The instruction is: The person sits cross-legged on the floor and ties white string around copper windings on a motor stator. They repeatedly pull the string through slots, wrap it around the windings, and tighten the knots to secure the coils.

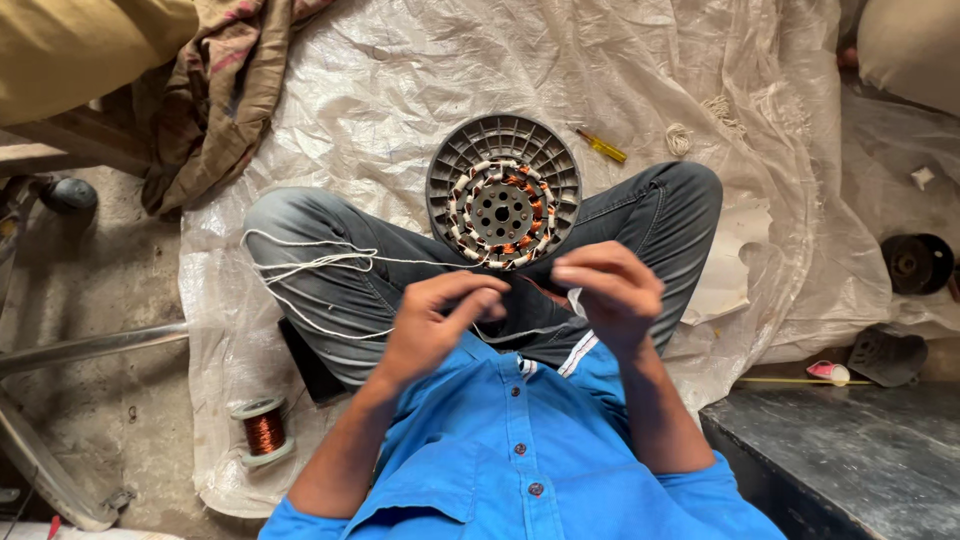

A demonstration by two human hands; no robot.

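A round grey motor stator (503,192) with copper windings and white binding rests between my crossed legs on a white plastic sheet (400,90). My left hand (432,322) and my right hand (612,290) are raised close together just in front of the stator. Both pinch a thin white string (320,262) that runs from the stator's near edge and loops out over my left knee. The fingers of both hands are closed on the string.
A spool of copper wire (264,432) stands on the sheet at the left. A yellow-handled screwdriver (601,146) lies beyond the stator, near a small bundle of string (679,138). Crumpled cloth (215,90) lies top left. A black round part (918,262) sits at the right.
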